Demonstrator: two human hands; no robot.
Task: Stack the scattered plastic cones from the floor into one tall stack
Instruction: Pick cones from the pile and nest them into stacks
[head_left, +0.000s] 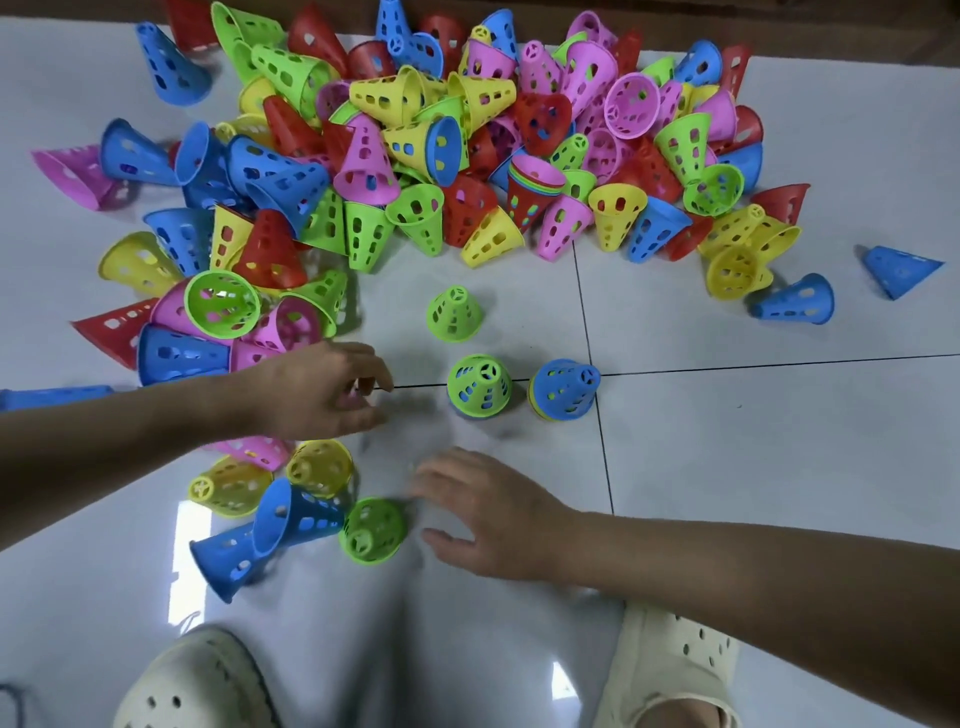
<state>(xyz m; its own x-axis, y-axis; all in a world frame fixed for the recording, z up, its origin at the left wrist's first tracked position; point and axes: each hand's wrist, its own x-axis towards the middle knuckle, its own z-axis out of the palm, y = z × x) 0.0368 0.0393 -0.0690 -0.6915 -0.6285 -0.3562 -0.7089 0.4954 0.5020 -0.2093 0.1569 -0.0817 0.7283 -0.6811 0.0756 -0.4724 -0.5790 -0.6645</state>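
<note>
A big heap of perforated plastic cones (415, 130) in red, blue, green, yellow and pink fills the far floor. Three cones stand upright nearer me: a green cone (453, 313), a green-topped stack (480, 385) and a blue-topped stack (563, 389). My left hand (322, 389) hovers left of the green-topped stack, fingers curled and apart, holding nothing. My right hand (483, 514) is spread low over the floor, fingers open, just right of a lying green cone (373, 530). Blue cones (260, 535) and yellow cones (275, 478) lie beside it.
White floor tiles (753, 441) with dark grout lines lie under everything. Two cream perforated clogs (670, 670) show at the bottom edge. Stray blue cones (901, 270) lie at the right. A brown strip runs along the far wall.
</note>
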